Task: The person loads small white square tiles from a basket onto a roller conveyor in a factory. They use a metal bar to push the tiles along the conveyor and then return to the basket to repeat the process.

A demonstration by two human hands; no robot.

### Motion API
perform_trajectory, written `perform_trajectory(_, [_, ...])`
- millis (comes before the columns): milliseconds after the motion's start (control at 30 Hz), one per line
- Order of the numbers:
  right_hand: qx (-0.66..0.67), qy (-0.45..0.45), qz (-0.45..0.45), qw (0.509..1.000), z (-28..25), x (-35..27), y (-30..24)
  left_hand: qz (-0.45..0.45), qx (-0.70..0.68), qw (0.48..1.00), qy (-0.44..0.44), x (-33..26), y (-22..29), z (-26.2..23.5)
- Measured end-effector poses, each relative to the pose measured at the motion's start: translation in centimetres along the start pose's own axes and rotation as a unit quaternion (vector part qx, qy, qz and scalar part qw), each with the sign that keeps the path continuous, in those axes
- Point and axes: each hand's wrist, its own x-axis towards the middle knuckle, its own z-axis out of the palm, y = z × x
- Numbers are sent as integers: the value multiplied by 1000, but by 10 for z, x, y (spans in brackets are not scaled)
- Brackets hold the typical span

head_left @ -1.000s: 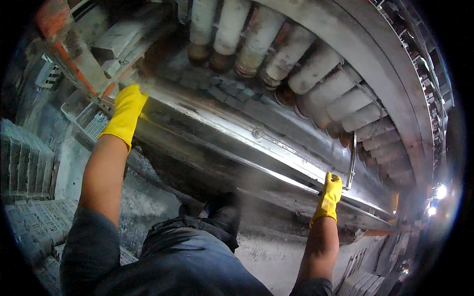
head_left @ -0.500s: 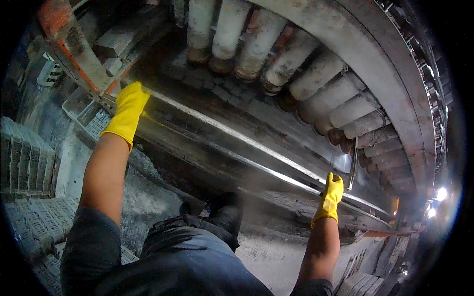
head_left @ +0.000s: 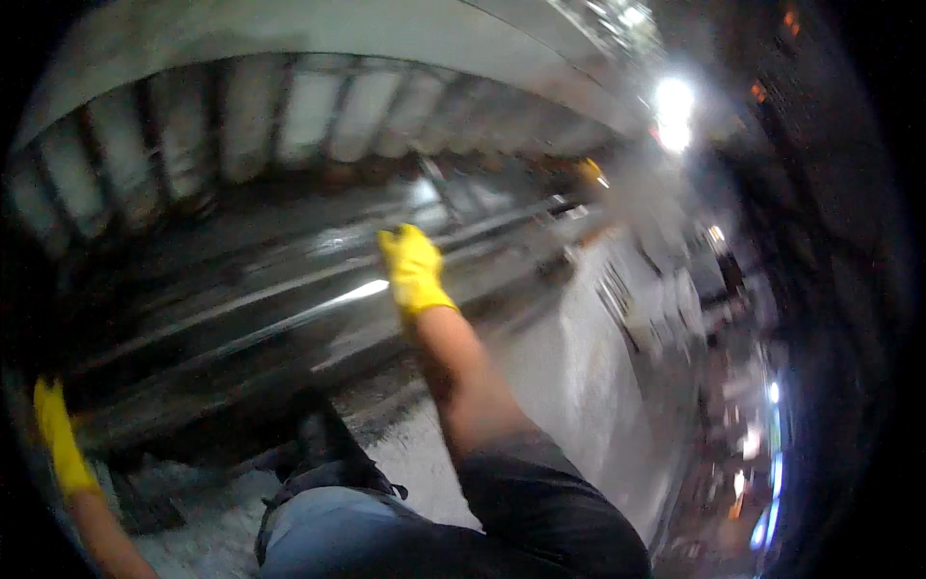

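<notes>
A long metal rail [head_left: 231, 307] slants across a dark trough-like machine, from lower left up toward the right. My right hand [head_left: 413, 270], in a yellow rubber glove, is closed with its fingers curled over this rail. My left hand [head_left: 64, 442], in a matching glove, is at the far left rim beside the rail's left end; its fingers are smeared, so their grip cannot be made out. Below it runs a second, shiny strip [head_left: 357, 292]. The picture is blurred by motion.
A row of pale grey cylinders [head_left: 251, 116] hangs beneath a curved beam [head_left: 318, 27] beyond the trough. A bright lamp [head_left: 673, 114] glares at upper right. Pale stacked items [head_left: 661, 304] stand at right. Below the trough is a light grey surface [head_left: 540, 386].
The view has swung to the right, so both hands appear farther left and more of the right side shows. My right hand remains at the rail; the left is now at the rim.
</notes>
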Motion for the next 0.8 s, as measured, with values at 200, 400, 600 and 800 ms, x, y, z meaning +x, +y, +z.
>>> perform_trajectory(200, [1, 54, 58, 997, 9, 26, 26, -33, 44, 998, -42, 23, 73, 11])
perform_trajectory(400, [16, 70, 18, 997, 11, 4, 33, -47, 44, 997, -43, 1, 65, 2])
perform_trajectory(600, [46, 85, 4, 995, 10, 3, 43, -36, 50, 997, -47, 6, 83, 3])
perform_trajectory(800, [23, 38, 36, 998, -3, -1, 29, -50, 53, 996, -41, -3, 81, -6])
